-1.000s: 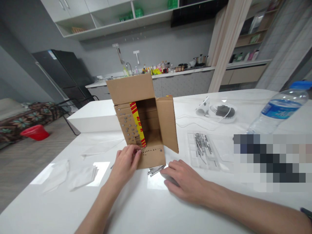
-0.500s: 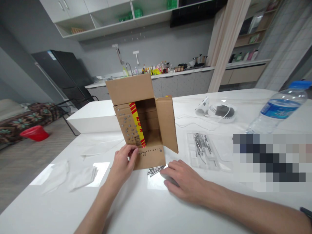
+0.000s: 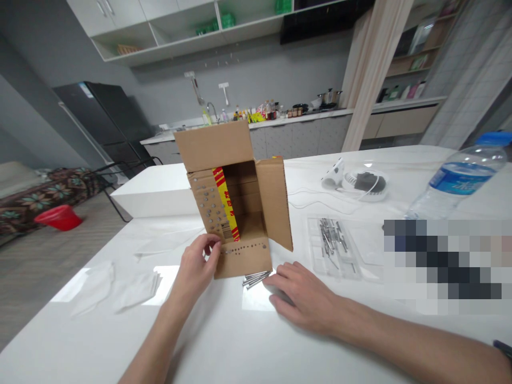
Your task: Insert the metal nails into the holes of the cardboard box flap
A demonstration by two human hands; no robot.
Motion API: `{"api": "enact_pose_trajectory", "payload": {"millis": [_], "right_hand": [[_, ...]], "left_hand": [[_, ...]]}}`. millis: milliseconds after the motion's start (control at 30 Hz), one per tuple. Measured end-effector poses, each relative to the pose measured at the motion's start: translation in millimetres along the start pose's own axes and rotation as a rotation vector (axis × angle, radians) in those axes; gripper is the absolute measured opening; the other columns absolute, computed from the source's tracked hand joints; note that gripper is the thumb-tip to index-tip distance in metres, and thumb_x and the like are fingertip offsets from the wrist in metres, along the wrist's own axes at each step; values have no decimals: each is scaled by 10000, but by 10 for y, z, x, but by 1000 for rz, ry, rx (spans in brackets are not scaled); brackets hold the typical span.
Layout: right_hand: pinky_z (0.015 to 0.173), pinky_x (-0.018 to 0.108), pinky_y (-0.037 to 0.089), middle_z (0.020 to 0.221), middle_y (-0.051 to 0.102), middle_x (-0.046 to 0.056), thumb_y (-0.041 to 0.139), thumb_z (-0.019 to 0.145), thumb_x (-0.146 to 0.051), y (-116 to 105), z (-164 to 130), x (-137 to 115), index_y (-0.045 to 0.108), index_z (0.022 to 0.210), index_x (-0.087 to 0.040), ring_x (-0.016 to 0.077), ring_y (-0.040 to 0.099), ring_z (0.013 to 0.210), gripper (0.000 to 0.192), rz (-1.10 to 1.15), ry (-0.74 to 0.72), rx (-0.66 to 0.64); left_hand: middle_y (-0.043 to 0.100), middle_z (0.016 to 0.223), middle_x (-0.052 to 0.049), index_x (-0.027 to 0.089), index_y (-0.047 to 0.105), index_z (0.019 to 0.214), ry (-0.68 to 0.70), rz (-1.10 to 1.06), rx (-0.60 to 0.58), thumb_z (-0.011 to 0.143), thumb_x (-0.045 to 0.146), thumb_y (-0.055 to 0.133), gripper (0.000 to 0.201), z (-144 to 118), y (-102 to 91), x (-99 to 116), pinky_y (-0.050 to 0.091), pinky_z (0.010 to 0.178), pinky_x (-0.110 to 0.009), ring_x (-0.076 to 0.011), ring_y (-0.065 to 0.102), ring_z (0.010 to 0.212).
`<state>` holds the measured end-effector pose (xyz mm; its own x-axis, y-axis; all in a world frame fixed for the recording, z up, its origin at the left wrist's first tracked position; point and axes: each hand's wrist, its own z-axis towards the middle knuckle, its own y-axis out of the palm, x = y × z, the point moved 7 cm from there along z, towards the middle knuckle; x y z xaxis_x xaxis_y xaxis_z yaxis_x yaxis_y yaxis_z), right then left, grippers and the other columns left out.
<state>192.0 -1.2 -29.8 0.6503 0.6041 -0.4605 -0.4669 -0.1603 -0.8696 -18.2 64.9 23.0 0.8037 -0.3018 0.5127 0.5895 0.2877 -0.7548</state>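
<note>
Open cardboard box [image 3: 240, 208], nail-studded flaps; loose nails [image 3: 331, 238] in clear tray [image 3: 320, 261].

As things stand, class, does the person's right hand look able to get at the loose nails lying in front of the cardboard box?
Probably yes. The right hand rests flat on the table with its fingertips beside the loose nails; nothing lies between them. The cardboard box stands just behind.

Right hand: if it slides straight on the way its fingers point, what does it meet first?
Probably the loose nails on the table just ahead of the right hand, then the cardboard box's lower flap; depth is hard to judge.
</note>
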Motion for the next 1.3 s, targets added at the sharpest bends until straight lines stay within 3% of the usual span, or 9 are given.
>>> {"api": "enact_pose_trajectory", "payload": {"millis": [200,400,500,933,1133,1300], "right_hand": [[779,351,339,895,604,48,519,933,-214,3,-2,7,637,1029,-185,198,524,833,155,7,1,8],[776,345,344,886,597,43,513,933,-210,-1,-1,1,634,1025,-191,191,520,820,153,17,-2,11],[776,345,342,884,596,41,522,930,-209,-2,-4,2,632,1014,-192,192,519,824,140,9,-4,10],[781,348,345,901,603,45,523,934,-210,4,2,4,633,1023,-190,196,525,840,143,16,2,6],[776,350,347,892,607,50,528,924,-211,-9,3,0,640,1025,-188,203,533,836,153,17,-3,12],[779,352,351,892,607,51,526,927,-213,-7,4,1,638,1018,-189,202,535,832,146,21,-1,14]], "left_hand": [[676,767,-19,212,627,899,-99,55,103,879,421,497,247,45,-269,-180,457,569,-262,-172,584,667],[650,659,1,226,635,777,-95,129,-203,866,545,493,360,49,-117,-233,444,550,-279,-169,567,560],[667,692,-3,231,622,799,-84,145,-240,850,552,518,342,38,-56,-235,443,545,-285,-177,587,564],[733,764,-37,223,622,824,-133,-15,-213,814,452,568,235,40,-47,-320,518,619,-310,-217,679,703],[714,788,-20,222,586,894,-116,-94,-90,815,437,604,230,53,-159,-327,516,577,-277,-183,660,677],[738,921,-38,224,629,1066,-44,-266,-11,835,440,648,317,14,-166,-158,580,702,-304,-197,711,793]]}}
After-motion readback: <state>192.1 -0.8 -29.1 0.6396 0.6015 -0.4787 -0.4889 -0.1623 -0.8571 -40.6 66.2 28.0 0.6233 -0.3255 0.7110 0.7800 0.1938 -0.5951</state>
